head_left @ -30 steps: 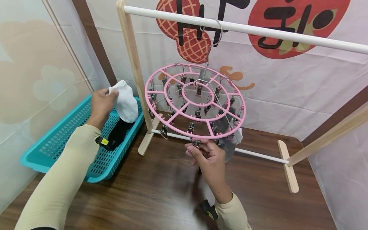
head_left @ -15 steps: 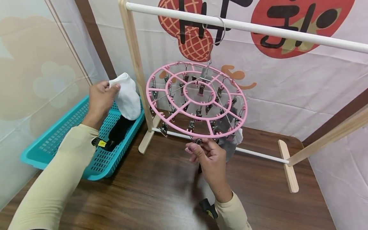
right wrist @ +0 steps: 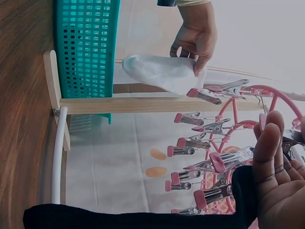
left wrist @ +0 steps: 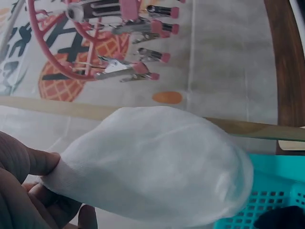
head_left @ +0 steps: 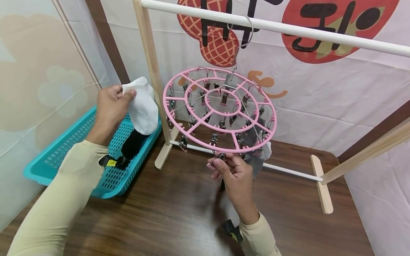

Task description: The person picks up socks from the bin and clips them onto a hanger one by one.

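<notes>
My left hand (head_left: 110,110) pinches a white sock (head_left: 143,110) by its opening, thumb on top, and the sock hangs down over the basket. A pink round clip hanger (head_left: 224,116) with several metal clips hangs by its hook. Below its front rim my right hand (head_left: 237,177) pinches one metal clip (head_left: 221,156) between thumb and fingers. In the left wrist view the sock (left wrist: 157,164) spreads flat from the fingers. Black cloth (right wrist: 128,219) hangs near the right hand in the right wrist view. Grey and white cloth (head_left: 254,161) hangs behind that hand, partly hidden.
A turquoise basket (head_left: 41,170) stands at the left with a black sock-like cloth (head_left: 131,144) inside. The hanger's hook (head_left: 251,33) sits on the white rail (head_left: 304,32) of a wooden-legged rack (head_left: 150,60). Brown wooden tabletop (head_left: 160,220) lies below.
The left hand and the white sock have risen slightly. The right hand keeps its hold on the clip, and the view has shifted a little.
</notes>
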### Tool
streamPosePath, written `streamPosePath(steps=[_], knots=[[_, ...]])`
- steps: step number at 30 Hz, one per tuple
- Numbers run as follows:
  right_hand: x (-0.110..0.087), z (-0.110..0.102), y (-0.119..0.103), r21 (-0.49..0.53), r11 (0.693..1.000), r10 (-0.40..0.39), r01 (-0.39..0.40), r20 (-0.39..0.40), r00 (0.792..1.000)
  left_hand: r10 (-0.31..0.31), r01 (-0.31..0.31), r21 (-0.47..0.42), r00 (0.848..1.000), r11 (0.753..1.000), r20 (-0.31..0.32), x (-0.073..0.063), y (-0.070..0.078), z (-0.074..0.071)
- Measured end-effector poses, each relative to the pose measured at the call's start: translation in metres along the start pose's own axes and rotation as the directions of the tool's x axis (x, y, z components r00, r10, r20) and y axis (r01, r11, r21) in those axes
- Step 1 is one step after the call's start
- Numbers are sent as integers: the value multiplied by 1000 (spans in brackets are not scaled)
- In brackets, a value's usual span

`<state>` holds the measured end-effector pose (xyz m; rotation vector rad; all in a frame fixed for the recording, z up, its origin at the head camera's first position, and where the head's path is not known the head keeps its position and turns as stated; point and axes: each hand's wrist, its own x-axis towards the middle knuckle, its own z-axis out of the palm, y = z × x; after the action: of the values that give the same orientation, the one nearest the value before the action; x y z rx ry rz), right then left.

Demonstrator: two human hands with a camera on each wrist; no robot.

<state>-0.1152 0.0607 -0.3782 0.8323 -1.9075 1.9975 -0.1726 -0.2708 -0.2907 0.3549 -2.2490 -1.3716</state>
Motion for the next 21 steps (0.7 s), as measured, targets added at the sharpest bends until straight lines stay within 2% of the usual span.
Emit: streamPosePath(steps=[6,11,17,21], knots=[[0,0,0,-8,1000,2,-2,-3,1000,18,-18,-37,1000,999,0,-9,9,-5],[0,0,-1,-42,999,-17,17,-1,1000,52,-52,-28,999,998,5,-17,14,-8],[-1,1,-1,-56,998,-27,27,1,1000,87,-86,-8,996,996,29,-31,16,-10],[-1,1,-1,-57,998,-23,23,3,1000,95,-93,-30,995,995,42,-39,15,-12]])
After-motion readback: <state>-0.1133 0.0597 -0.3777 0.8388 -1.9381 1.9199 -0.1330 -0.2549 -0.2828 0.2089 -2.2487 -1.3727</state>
